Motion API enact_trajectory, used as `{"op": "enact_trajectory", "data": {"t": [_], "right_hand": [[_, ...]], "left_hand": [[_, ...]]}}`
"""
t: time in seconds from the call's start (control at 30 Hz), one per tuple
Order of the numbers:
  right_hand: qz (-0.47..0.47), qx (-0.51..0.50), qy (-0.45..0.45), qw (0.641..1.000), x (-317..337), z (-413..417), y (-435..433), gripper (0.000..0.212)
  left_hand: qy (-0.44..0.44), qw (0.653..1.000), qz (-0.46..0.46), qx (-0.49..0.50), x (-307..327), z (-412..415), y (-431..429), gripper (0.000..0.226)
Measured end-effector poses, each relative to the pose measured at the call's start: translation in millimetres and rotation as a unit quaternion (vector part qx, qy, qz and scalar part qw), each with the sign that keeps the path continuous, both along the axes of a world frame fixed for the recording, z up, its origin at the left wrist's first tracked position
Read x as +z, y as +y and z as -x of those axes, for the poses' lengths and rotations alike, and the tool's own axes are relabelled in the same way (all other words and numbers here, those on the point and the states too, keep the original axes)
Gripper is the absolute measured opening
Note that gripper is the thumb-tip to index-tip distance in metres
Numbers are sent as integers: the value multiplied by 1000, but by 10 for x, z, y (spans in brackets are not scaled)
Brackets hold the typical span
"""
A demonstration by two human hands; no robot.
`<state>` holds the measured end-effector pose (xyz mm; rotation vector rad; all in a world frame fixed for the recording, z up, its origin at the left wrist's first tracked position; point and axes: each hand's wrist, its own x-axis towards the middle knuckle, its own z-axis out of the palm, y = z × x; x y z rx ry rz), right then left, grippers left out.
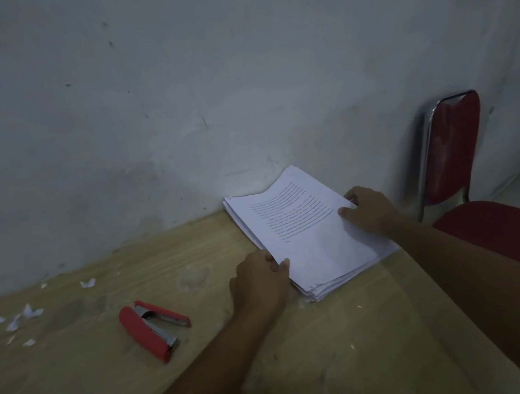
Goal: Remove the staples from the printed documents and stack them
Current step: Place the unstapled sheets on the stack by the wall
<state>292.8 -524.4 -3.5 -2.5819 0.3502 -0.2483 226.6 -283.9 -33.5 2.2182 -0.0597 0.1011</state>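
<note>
So, view: head only.
stack (306,233): lay at far right corner of the table (80,388), against the wall (179,93).
long axis: ran diagonally from wall toward right edge.
left hand (260,279): pinched the stack's near-left edge.
right hand (369,210): gripped its opposite edge; both equally close.
red stapler (154,329): lay apart, left of the stack.

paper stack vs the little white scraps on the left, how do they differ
The paper stack is a pile of whole sheets, printed on top; the scraps are small torn bits. The paper stack sits together by the wall; the scraps lie scattered at the left. The left hand and right hand hold the paper stack's edges; nothing touches the scraps. Both are white paper on the wooden table.
</note>
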Motion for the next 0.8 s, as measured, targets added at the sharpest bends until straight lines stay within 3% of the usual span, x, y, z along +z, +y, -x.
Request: {"op": "enact_trajectory", "data": {"t": [0.07,0.3,0.47,0.63,0.8], "right_hand": [[31,-12,15,999,-59,-27,17,37],[161,-89,21,983,-90,67,168,50],[144,-81,-17,986,71,297,351,29],[107,-31,-40,993,201,734,790,25],[59,63,-45,995,326,1214,1397,19]], "left_hand": [[-8,1000,-9,10,8,-7,-8,21],[8,1000,1,19,66,9,5,31],[-6,1000,17,2,177,134,210,8],[-21,1000,-7,-15,345,360,616,25],[-18,999,-25,-23,521,765,1143,23]]}}
